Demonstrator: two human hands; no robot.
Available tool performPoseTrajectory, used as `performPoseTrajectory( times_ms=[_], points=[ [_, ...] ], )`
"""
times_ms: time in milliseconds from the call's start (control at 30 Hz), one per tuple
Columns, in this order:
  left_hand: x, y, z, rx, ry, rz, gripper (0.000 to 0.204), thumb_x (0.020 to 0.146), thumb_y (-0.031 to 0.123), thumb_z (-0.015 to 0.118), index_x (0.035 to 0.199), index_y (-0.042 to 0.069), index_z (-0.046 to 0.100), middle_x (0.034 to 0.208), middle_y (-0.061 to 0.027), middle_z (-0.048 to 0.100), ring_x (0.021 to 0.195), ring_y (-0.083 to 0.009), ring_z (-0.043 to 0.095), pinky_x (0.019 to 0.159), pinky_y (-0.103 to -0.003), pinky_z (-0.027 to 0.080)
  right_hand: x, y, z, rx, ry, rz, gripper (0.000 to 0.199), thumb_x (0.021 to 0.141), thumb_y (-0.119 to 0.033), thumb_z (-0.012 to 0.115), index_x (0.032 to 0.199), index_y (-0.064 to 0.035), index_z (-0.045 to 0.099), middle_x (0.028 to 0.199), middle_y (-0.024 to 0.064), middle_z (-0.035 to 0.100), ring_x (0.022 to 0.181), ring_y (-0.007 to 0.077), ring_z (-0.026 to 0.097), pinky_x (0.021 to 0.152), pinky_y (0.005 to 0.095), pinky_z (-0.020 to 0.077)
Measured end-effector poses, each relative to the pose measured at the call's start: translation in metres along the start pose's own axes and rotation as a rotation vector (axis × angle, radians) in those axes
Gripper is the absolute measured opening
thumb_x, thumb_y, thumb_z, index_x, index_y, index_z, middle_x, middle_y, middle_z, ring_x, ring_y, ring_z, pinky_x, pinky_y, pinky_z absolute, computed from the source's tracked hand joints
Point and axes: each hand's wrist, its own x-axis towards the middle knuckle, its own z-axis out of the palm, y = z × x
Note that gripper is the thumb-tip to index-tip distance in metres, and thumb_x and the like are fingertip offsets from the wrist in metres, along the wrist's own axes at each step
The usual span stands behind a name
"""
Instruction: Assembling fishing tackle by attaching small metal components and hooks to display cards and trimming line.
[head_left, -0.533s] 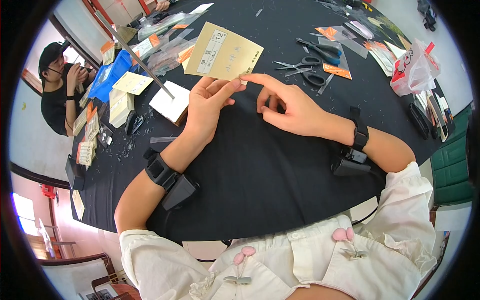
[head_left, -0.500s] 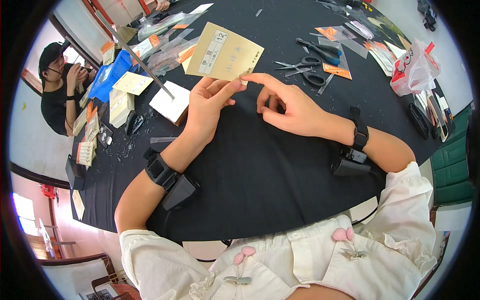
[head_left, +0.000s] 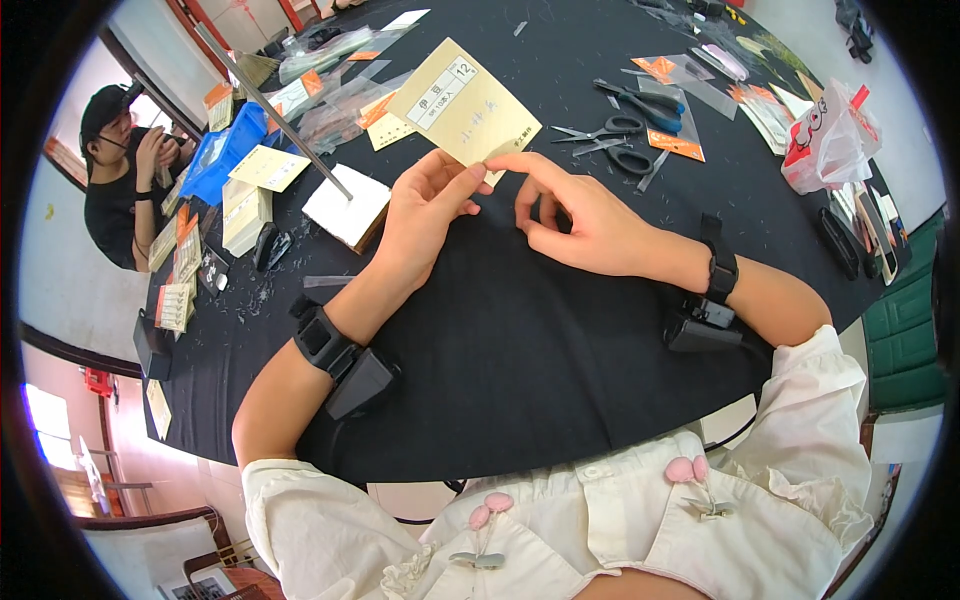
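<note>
A pale yellow paper card (head_left: 468, 112) with a white printed label and faint pencil marks is pinched at its lower corner between the thumb and fingers of my left hand (head_left: 428, 212). It is tilted, held up over the black-covered table. My right hand (head_left: 590, 222) reaches in from the right. Its index finger is stretched out and its tip touches the card's lower edge beside my left thumb. The other fingers of that hand are loosely curled, with a gap inside and nothing seen in them. The back of the card is hidden.
Left of my hands a metal rod (head_left: 285, 125) rises from a white-topped block (head_left: 330, 212). Beyond are a blue bin (head_left: 222, 155) and a stack of cards (head_left: 245, 215). Scissors (head_left: 612, 128), pliers (head_left: 650, 103) and a plastic bag (head_left: 828, 140) lie right. A person (head_left: 120, 180) sits left.
The card has turned clockwise and moved slightly right, its upper part now leaning more upright to the right. My two hands hardly moved; the right fingertip stays at the card's lower edge.
</note>
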Motion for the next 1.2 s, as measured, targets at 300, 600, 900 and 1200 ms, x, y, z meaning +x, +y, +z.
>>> performPoseTrajectory(
  times_ms=[300,600,900,1200],
  points=[
    [0.0019,-0.0054,-0.0028,-0.091,0.027,0.026,0.022,0.088,0.017,0.062,0.104,0.001,0.061,0.090,-0.0030,0.064,0.077,-0.0059,0.056,0.065,-0.019,0.041,0.0005,-0.0001,0.0033,0.304,0.293,0.035,0.047,0.090,-0.008,0.054,0.133,-0.0074,0.034,0.090,0.0039,0.055,0.063,0.0047,0.052,0.055,0.0199,0.0414],
    [0.0005,-0.0021,-0.0016,-0.035,-0.052,0.017,0.018,0.088,0.017,0.062,0.100,0.003,0.060,0.083,-0.0008,0.064,0.075,-0.0040,0.054,0.065,-0.019,0.038,0.0045,0.0039,0.0001,0.447,0.201,0.279,0.028,0.096,-0.025,0.051,0.108,-0.0002,0.052,0.088,0.0035,0.055,0.071,0.0069,0.051,0.062,0.0224,0.0451],
    [0.0011,-0.0033,-0.0020,-0.030,-0.071,0.007,0.020,0.089,0.016,0.058,0.102,0.001,0.059,0.089,-0.0022,0.064,0.077,-0.0053,0.055,0.067,-0.020,0.039,0.0042,0.0037,0.0025,0.461,0.215,0.235,0.028,0.096,-0.027,0.050,0.106,-0.0007,0.055,0.086,0.0032,0.057,0.068,0.0076,0.051,0.063,0.0229,0.0449],
    [0.0014,-0.0026,-0.0024,0.034,-0.101,-0.019,0.018,0.089,0.014,0.058,0.102,0.002,0.059,0.089,-0.0027,0.064,0.077,-0.0056,0.055,0.068,-0.020,0.040,0.0050,0.0029,0.0024,0.471,0.209,0.218,0.028,0.097,-0.027,0.050,0.108,-0.0019,0.055,0.085,0.0031,0.057,0.068,0.0071,0.051,0.062,0.0226,0.0440]
  ],
)
